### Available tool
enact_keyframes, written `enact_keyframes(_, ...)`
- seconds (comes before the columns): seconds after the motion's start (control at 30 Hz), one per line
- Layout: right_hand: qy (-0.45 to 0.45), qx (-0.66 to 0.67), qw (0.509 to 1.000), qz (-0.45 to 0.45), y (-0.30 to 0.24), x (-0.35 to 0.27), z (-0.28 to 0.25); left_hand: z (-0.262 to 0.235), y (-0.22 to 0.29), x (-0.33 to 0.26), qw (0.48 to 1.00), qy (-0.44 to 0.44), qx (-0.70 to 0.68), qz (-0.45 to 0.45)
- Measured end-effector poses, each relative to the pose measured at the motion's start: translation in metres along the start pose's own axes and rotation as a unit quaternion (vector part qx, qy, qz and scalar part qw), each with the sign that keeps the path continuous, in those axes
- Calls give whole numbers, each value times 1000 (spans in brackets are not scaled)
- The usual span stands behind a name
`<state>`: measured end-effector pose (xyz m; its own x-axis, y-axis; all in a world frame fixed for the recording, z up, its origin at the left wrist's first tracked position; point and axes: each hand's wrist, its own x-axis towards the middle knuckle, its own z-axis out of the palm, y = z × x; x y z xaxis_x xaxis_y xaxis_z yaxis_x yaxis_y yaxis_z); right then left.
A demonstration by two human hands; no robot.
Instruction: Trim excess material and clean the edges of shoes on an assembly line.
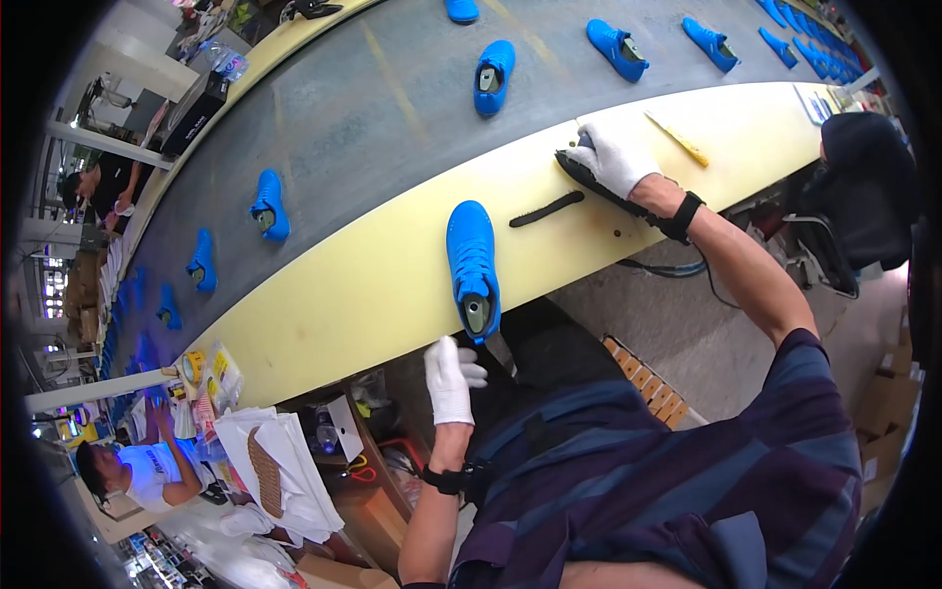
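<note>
A blue lace-up shoe (472, 260) with a grey-green last inside lies on the pale yellow bench (363, 304), toe pointing away from me. My left hand (450, 381), in a white glove, is just off the bench edge near the heel. Its fingers are apart and nothing is in them. To the right, my white-gloved right hand (615, 162) closes over a long black object (581, 175) on the bench. The glove covers much of it, so I cannot tell its kind. Between the shoe and that hand lies a narrow black bristly strip (547, 208).
A grey conveyor belt (343, 128) curves past the bench, carrying several blue shoes (494, 78). A yellow-handled tool (677, 138) rests at the right. Lower left are a tape roll (192, 367) and white sheets (294, 471). Two people sit across at the left; a black chair (863, 191) stands right.
</note>
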<state>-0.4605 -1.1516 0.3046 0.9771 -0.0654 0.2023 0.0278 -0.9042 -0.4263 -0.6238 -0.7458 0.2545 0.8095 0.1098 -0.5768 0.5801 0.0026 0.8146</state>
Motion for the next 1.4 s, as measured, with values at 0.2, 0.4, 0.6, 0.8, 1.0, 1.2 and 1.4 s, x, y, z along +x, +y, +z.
enact_keyframes(0.2,-6,14,999,52,-2,-6,-14,67,50,27,812,116,370,437)
enact_keyframes(0.4,45,126,991,-11,21,5,-20,76,47,31,859,114,395,306)
enact_keyframes(0.6,83,-70,991,78,254,18,6,61,45,43,822,71,411,389)
enact_keyframes(0.8,-92,-38,964,247,355,-10,31,48,69,68,824,18,422,378)
enact_keyframes(1.0,-28,129,928,350,276,-11,-15,47,62,63,824,66,412,383)
enact_keyframes(1.2,-64,232,961,137,32,2,-113,49,56,69,799,44,362,478)
enact_keyframes(1.4,-270,122,942,-159,-111,-33,-70,48,59,67,793,44,343,502)
